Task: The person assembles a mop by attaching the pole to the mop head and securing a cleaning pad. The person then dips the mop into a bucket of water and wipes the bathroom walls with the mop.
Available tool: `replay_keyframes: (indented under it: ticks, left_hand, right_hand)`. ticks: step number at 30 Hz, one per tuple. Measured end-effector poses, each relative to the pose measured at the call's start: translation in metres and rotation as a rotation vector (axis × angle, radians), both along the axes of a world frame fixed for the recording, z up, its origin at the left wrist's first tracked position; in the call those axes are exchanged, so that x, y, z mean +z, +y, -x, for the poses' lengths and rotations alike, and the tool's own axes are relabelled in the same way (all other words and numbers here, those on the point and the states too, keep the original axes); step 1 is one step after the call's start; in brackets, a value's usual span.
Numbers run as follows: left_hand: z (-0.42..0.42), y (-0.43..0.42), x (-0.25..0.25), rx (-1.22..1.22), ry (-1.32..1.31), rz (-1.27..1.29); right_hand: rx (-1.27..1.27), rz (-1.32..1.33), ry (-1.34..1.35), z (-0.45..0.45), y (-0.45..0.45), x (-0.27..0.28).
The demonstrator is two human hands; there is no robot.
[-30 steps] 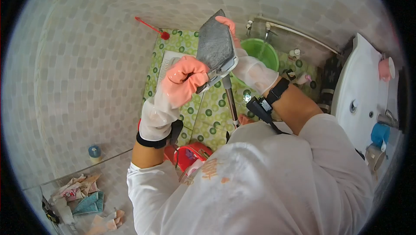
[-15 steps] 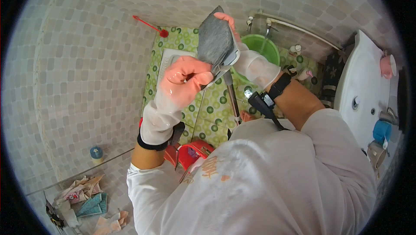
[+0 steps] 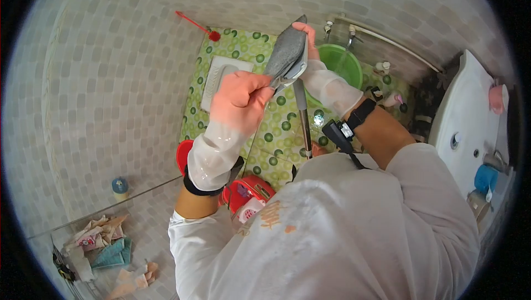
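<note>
A flat mop is raised in front of me, its grey cloth pad (image 3: 286, 51) seen at a slant. The pad sits against a pale plastic mop plate (image 3: 300, 68), and the metal pole (image 3: 304, 123) runs down from it toward my body. My left hand (image 3: 243, 96), in a wet pink and white rubber glove, pinches the near end of the pad. On the far side, my right hand (image 3: 312, 51), gloved alike, grips the upper part of the mop head; most of its fingers are hidden behind the pad.
Water runs from a tap (image 3: 352, 37) into a green bucket (image 3: 354, 70). A squat toilet (image 3: 213, 81) lies in the green-dotted floor at left, near a red brush (image 3: 214, 35). A red bucket (image 3: 260, 184) stands below my left arm. The white sink (image 3: 445, 128) is at right.
The pad has turned more edge-on and shifted slightly right and down in view. My left hand has also moved a little right, still pinching the pad.
</note>
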State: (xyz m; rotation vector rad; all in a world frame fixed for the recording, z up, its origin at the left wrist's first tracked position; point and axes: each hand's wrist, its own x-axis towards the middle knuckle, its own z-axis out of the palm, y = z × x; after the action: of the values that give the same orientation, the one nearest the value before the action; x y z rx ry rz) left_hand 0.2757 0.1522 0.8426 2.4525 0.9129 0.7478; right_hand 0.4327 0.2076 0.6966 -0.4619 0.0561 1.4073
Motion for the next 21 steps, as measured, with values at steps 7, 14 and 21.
replay_keyframes:
  ticks: [7,14,21]
  left_hand:
    - [0.014,-0.002,-0.011,0.181,-0.419,0.913]
    - [0.02,-0.007,-0.007,0.057,-0.338,0.943]
    - [0.023,-0.013,-0.008,-0.053,-0.279,0.804]
  right_hand:
    - [0.035,0.031,-0.018,0.006,0.006,-0.004]
    - [0.089,0.018,-0.046,0.01,-0.001,0.002]
    - [0.199,0.017,-0.035,0.01,-0.012,0.008]
